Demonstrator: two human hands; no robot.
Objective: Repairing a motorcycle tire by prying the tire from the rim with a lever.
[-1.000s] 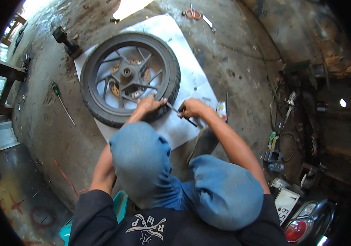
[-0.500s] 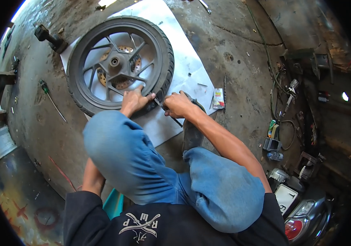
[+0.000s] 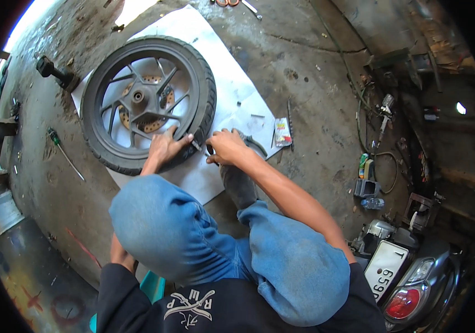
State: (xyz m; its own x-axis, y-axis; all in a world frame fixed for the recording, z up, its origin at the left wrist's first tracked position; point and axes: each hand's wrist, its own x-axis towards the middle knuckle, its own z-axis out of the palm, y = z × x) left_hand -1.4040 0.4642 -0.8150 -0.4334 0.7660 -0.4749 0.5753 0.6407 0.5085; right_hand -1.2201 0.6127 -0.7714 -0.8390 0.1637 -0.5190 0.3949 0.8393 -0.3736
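Observation:
A motorcycle wheel [image 3: 114,59] with a grey spoked rim and perforated disc lies flat on a white sheet [image 3: 190,25]. My left hand [image 3: 165,145] grips the near right edge of rim and tyre, thumb beside a slim metal tool [image 3: 198,147] that reaches the tyre. My right hand [image 3: 226,147] is closed round that tool's dark end, which is mostly hidden. Grey pliers with curved handles [image 3: 256,143] lie just right of this hand, partly hidden, near a small white packet [image 3: 283,132].
A cordless power tool [image 3: 54,73] stands left, a green-handled screwdriver [image 3: 65,152] below it. Scissors [image 3: 227,2] lie at the top. Right are a spray gun [image 3: 386,111], hose, plastic bottle [image 3: 372,203] and motorcycle tail [image 3: 420,288]. My knees occupy the foreground.
The view has shifted, so wheel and hands appear farther left. Both hands stay at the same tyre edge; the tool's dark end is now more hidden behind my right hand.

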